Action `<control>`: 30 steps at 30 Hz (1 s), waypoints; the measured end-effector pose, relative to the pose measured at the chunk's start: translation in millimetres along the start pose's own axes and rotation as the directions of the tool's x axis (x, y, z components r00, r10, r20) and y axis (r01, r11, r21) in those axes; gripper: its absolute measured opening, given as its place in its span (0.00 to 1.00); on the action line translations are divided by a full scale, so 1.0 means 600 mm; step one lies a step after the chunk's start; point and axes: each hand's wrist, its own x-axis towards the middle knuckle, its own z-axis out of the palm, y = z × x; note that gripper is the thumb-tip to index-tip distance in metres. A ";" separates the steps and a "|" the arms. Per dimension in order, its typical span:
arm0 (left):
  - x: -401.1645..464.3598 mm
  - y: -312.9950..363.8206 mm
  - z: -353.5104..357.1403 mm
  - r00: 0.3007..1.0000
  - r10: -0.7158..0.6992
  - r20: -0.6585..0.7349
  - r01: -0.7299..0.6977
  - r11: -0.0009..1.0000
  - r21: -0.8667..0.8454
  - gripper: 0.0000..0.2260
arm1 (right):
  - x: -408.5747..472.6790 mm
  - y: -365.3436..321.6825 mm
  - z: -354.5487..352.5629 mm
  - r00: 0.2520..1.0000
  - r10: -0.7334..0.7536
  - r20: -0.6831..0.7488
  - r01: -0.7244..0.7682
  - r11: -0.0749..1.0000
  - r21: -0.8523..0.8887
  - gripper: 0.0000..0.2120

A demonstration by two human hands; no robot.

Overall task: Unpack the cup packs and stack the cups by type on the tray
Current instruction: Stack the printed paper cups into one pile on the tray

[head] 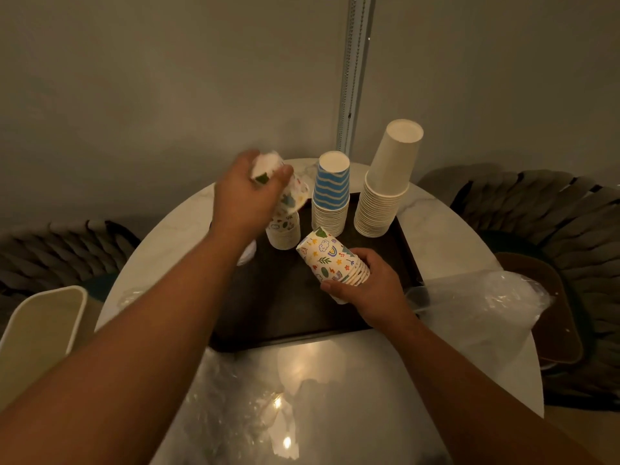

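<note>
Left hand (pixel 245 203) grips one patterned cup (pixel 288 193), tilted; right hand (pixel 372 290) clasps patterned stack (pixel 332 263). Paper: light, crushable; hold sidewalls, gently. Tray (pixel 285 313) beneath.

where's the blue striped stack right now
In the head view the blue striped stack stands upside down at the far edge of the tray, between the doodle stack on its left and the taller white stack on its right.
</note>
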 end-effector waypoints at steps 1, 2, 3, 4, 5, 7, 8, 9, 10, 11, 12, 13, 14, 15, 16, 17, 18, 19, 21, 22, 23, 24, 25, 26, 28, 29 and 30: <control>0.019 0.004 -0.004 0.997 0.074 -0.007 -0.073 0.992 0.103 0.29 | 0.000 0.003 -0.001 1.000 0.009 0.004 -0.009 1.000 -0.001 0.32; 0.036 0.004 -0.005 0.991 0.131 0.007 -0.130 0.971 0.200 0.29 | 0.000 0.005 -0.002 1.000 0.015 0.008 -0.015 1.000 -0.007 0.32; 0.049 0.001 -0.002 0.987 0.157 0.033 -0.160 0.947 0.278 0.29 | 0.000 0.006 -0.003 1.000 0.018 0.009 -0.018 1.000 -0.017 0.32; 0.057 -0.005 0.002 0.984 0.165 0.063 -0.177 0.929 0.325 0.30 | 0.000 0.008 -0.005 1.000 0.020 0.008 -0.020 0.999 -0.029 0.32; 0.062 -0.013 0.009 0.983 0.160 0.093 -0.183 0.917 0.354 0.31 | 0.001 0.009 -0.007 1.000 0.023 0.006 -0.023 0.999 -0.041 0.32; 0.066 -0.031 0.022 0.983 0.120 0.136 -0.164 0.905 0.393 0.30 | 0.001 0.010 -0.010 1.000 0.026 0.004 -0.026 0.998 -0.052 0.32; 0.067 -0.040 0.029 0.984 0.098 0.149 -0.151 0.903 0.403 0.30 | 0.001 0.011 -0.012 1.000 0.028 0.000 -0.028 0.998 -0.052 0.32; 0.067 -0.047 0.034 0.984 0.079 0.161 -0.140 0.900 0.413 0.30 | 0.001 0.013 -0.014 1.000 0.027 -0.003 -0.028 0.998 -0.052 0.32; 0.066 -0.056 0.040 0.983 0.064 0.174 -0.134 0.896 0.424 0.30 | 0.001 0.015 -0.015 1.000 0.027 -0.006 -0.028 0.998 -0.054 0.32; 0.065 -0.064 0.046 0.981 0.049 0.190 -0.130 0.890 0.437 0.30 | 0.001 0.017 -0.016 1.000 0.028 -0.009 -0.028 0.998 -0.057 0.32; 0.064 -0.073 0.051 0.978 0.036 0.206 -0.127 0.884 0.450 0.30 | 0.000 0.020 -0.017 0.999 0.031 -0.012 -0.031 0.998 -0.062 0.32; 0.064 -0.081 0.056 0.975 0.025 0.222 -0.127 0.879 0.459 0.30 | -0.001 0.022 -0.018 0.999 0.035 -0.013 -0.036 0.997 -0.067 0.32; 0.064 -0.087 0.060 0.972 0.017 0.236 -0.128 0.876 0.465 0.31 | -0.002 0.023 -0.018 0.999 0.039 -0.014 -0.039 0.997 -0.072 0.32; 0.065 -0.093 0.062 0.969 0.006 0.246 -0.124 0.875 0.467 0.31 | -0.002 0.025 -0.018 0.999 0.040 -0.014 -0.041 0.996 -0.076 0.32; 0.064 -0.096 0.063 0.968 -0.001 0.249 -0.120 0.875 0.470 0.32 | -0.003 0.025 -0.018 0.999 0.041 -0.013 -0.042 0.996 -0.075 0.32; 0.062 -0.094 0.061 0.972 0.012 0.235 -0.124 0.875 0.469 0.33 | -0.003 0.025 -0.018 0.999 0.043 -0.014 -0.044 0.997 -0.070 0.32; 0.057 -0.091 0.058 0.979 0.056 0.198 -0.142 0.877 0.458 0.34 | -0.003 0.024 -0.018 0.999 0.047 -0.015 -0.048 0.997 -0.060 0.32; 0.047 -0.082 0.054 0.983 0.121 0.137 -0.169 0.889 0.426 0.33 | -0.002 0.024 -0.018 0.999 0.049 -0.015 -0.049 0.997 -0.052 0.32; 0.012 -0.057 0.046 0.977 0.214 0.013 -0.209 0.942 0.263 0.29 | 0.000 0.019 -0.015 0.999 0.031 -0.013 -0.032 0.998 -0.053 0.32; -0.009 -0.046 0.042 0.980 0.196 0.022 -0.197 0.967 0.161 0.26 | 0.000 0.015 -0.013 1.000 0.016 -0.010 -0.017 0.999 -0.052 0.33; -0.031 -0.037 0.038 0.986 0.130 0.102 -0.138 0.988 0.071 0.24 | 0.002 0.008 -0.010 1.000 0.001 0.001 -0.001 0.999 -0.043 0.33; -0.053 -0.033 0.036 0.971 0.028 0.239 -0.029 1.000 0.001 0.22 | 0.003 0.001 -0.008 1.000 -0.016 0.021 0.016 0.999 -0.029 0.34; -0.072 -0.031 0.033 0.923 -0.071 0.379 0.100 0.993 -0.058 0.21 | 0.003 -0.006 -0.005 0.998 -0.034 0.045 0.035 0.999 -0.009 0.35; -0.087 -0.033 0.033 0.872 -0.145 0.468 0.224 0.967 -0.118 0.18 | 0.003 -0.013 -0.003 0.997 -0.049 0.064 0.048 0.999 0.017 0.37; -0.104 -0.037 0.029 0.841 -0.240 0.486 0.409 0.869 -0.279 0.10 | -0.001 -0.024 0.000 0.994 -0.067 0.081 0.058 0.991 0.117 0.38; -0.108 -0.038 0.028 0.844 -0.271 0.464 0.456 0.818 -0.352 0.08 | -0.003 -0.027 0.001 0.994 -0.069 0.090 0.053 0.983 0.173 0.38; -0.111 -0.039 0.026 0.847 -0.291 0.446 0.478 0.784 -0.397 0.07 | -0.007 -0.030 0.003 0.992 -0.075 0.102 0.053 0.977 0.206 0.37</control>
